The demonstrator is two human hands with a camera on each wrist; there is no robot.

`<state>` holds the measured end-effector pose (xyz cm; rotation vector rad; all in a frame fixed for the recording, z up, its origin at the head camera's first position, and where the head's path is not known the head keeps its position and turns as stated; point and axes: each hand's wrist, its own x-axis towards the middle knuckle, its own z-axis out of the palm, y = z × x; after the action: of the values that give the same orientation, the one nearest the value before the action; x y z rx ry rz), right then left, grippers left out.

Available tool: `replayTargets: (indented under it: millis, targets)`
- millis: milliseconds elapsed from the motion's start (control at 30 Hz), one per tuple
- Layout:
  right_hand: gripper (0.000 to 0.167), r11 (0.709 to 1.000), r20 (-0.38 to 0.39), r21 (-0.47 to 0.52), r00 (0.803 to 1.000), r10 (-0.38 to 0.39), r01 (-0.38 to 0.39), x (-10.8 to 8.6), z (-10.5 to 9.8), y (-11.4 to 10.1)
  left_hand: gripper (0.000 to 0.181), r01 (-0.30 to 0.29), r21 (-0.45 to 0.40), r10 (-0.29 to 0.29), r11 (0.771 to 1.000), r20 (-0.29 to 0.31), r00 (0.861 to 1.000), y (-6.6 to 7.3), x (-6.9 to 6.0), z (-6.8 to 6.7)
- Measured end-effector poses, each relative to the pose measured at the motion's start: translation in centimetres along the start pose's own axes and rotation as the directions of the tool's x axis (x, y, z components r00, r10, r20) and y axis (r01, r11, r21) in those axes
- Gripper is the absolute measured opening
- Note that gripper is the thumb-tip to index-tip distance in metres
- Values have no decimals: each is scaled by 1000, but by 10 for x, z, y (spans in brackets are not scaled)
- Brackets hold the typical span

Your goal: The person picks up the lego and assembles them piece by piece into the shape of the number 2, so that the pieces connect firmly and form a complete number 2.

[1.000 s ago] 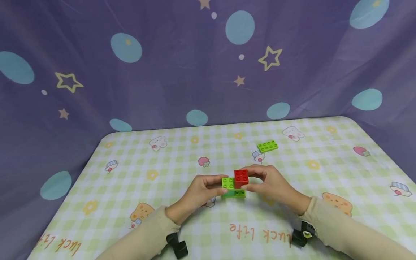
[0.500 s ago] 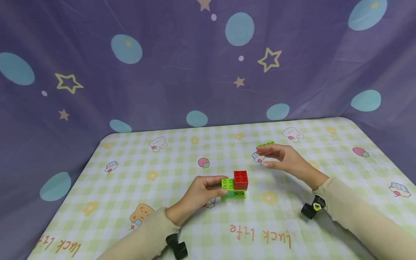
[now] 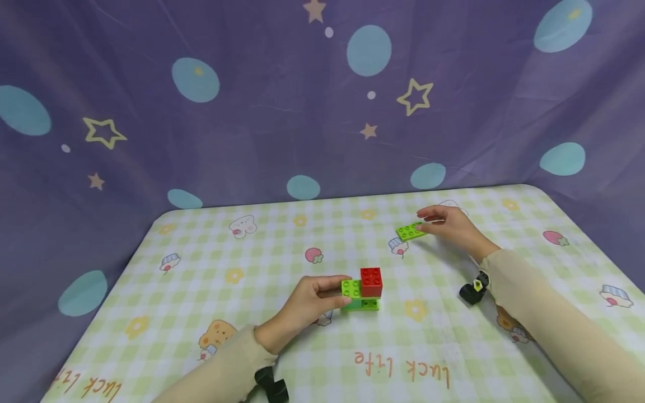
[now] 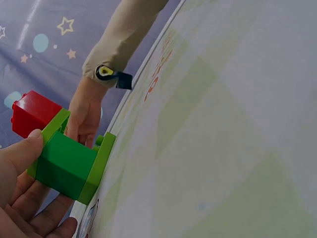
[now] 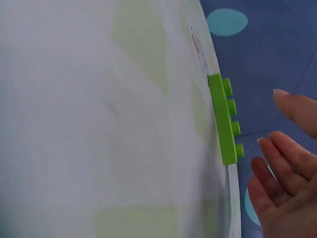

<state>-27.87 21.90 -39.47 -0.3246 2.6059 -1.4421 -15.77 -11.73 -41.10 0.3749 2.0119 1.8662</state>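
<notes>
Stack (image 3: 363,290) near table (image 3: 322,344) centre: lime base plate (image 4: 97,173), dark-green block (image 4: 67,161), lime upper plate (image 3: 350,288), red block (image 3: 371,282); left hand (image 3: 302,302) pinching. Loose plate (image 3: 410,231), lime, toward far edge; right hand (image 3: 450,226) near, thumb and fingers apart, hiding some studs. Near edge cut off.

Midway between the left and right edges of the table (image 3: 272,246), a toy-brick stack (image 3: 360,291) is found: a lower brick (image 4: 67,165) is sandwiched between the left ends of a base plate (image 3: 370,305) and an upper plate (image 3: 351,288). The right end of the latter is occupied by a top brick (image 3: 371,277). The left hand (image 3: 308,299) is positioned at the stack's left. Behind and rightward, toward the far edge, a loose plate (image 3: 407,232) is located, with the right hand (image 3: 449,225) at its right end.
</notes>
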Motion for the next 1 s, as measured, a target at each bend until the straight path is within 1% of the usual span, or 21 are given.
replayTargets:
  millis: [67, 133, 233, 467, 533, 700, 933, 1000]
  targets:
    - [48, 1000, 16, 7, 1000, 27, -27, 4, 0, 3, 41, 2, 0, -2, 1000, -2, 1000, 0, 0, 0]
    - [50, 999, 39, 14, 999, 38, -38, 7, -1, 6, 41, 3, -2, -3, 1000, -3, 1000, -1, 0, 0]
    - [51, 999, 64, 17, 997, 31, -33, 11, -1, 10, 42, 10, -10, -10, 1000, 1, 1000, -1, 0, 0]
    - [55, 995, 147, 100, 989, 16, -31, 16, -6, 19, 42, 7, -10, -7, 1000, -1, 1000, -2, -1, -2]
    - [56, 994, 169, 109, 986, -3, -15, 18, -7, 23, 42, 4, -7, -4, 1000, 1, 1000, -2, -1, -2]
    - [55, 990, 215, 129, 973, -80, 53, 23, -10, 34, 42, -1, -13, 1, 1000, 5, 1000, -4, -1, -2]
    - [55, 985, 253, 159, 961, -109, 70, 27, -12, 41, 41, -5, -15, 5, 1000, 10, 1000, -5, -1, -3]
    - [54, 984, 255, 157, 959, -126, 88, 27, -13, 42, 41, -10, -9, 10, 1000, 9, 1000, -5, 0, -3]
